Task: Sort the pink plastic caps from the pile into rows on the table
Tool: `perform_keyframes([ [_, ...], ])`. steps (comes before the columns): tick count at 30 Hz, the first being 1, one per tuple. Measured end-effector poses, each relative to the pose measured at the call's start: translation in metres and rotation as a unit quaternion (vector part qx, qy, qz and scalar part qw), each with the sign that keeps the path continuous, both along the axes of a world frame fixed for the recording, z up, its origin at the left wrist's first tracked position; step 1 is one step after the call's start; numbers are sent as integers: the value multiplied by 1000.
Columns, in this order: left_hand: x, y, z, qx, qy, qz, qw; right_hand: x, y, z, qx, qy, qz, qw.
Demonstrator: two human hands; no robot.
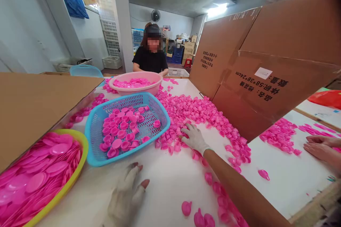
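Note:
My right hand [194,137], in a white glove, reaches forward and rests on a heap of small pink plastic caps [191,111] spread over the white table [165,181]; its fingers are spread among the caps. My left hand [125,195], also gloved with bare fingertips showing, lies flat on the bare table near me, holding nothing. Just beyond it stands a blue mesh basket [97,138] partly filled with pink caps. A yellow-rimmed bowl [77,170] of flat pink discs sits at my left.
A pink basin [153,87] of pink parts stands behind the basket, with a seated person in black [150,60] beyond it. A large open cardboard box [266,67] stands at right, a cardboard flap [32,106] at left. Another person's hands [321,147] rest at far right.

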State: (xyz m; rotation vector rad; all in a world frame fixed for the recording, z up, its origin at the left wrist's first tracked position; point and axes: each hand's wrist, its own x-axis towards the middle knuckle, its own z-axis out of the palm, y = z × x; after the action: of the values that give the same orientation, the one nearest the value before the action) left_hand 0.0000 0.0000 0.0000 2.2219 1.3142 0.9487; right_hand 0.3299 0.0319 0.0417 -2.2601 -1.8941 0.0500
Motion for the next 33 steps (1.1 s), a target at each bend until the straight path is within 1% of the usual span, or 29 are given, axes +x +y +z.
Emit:
perform_keyframes([
  [2,0,6,2,28,3,12,1000,-21,-19,2,-6,-2,43,999],
  [4,2,4,4,41,12,-2,999,-43,-38,2,-13,1,78,997],
  [5,5,1,4,47,20,-21,998,-53,-48,2,-16,2,96,995],
  [7,10,-9,6,62,42,-80,994,-70,-66,4,-22,6,140,990],
  [10,18,-31,12,73,77,-192,976,-88,-91,11,-25,44,208,977],
  [11,20,-38,14,69,84,-224,968,-91,-100,14,-17,64,212,975],
  [12,21,-44,17,63,84,-249,963,-93,-110,18,-6,81,202,976],
  [13,22,-49,19,55,79,-266,959,-96,-120,21,9,92,179,979],
  [15,22,-54,23,47,60,-276,958,-100,-143,23,35,90,118,988],
  [17,21,-55,25,45,52,-270,960,-106,-165,19,34,64,84,994],
  [18,21,-54,25,44,58,-267,961,-108,-175,14,24,48,86,995],
  [20,21,-50,23,39,79,-268,959,-110,-187,2,-6,20,116,993],
  [22,21,-46,22,25,82,-269,959,-105,-188,-9,-19,-4,124,992],
  [24,18,-40,23,6,53,-248,967,-94,-181,-15,0,-20,75,997],
  [26,11,-35,28,-21,8,-194,981,-85,-173,-17,55,-16,10,998],
  [27,6,-33,33,-40,-10,-158,987,-83,-171,-16,90,-2,-4,996],
  [28,2,-33,38,-61,-21,-124,990,-84,-171,-15,123,22,0,992],
  [29,-2,-35,42,-82,-25,-96,992,-88,-172,-12,147,54,22,987],
  [30,-6,-40,46,-99,-25,-74,992,-96,-174,-10,155,90,56,982],
  [32,-10,-54,51,-124,-10,-59,991,-117,-179,-5,126,149,124,973],
  [33,-10,-62,51,-129,4,-62,990,-128,-181,-3,100,163,143,971],
])
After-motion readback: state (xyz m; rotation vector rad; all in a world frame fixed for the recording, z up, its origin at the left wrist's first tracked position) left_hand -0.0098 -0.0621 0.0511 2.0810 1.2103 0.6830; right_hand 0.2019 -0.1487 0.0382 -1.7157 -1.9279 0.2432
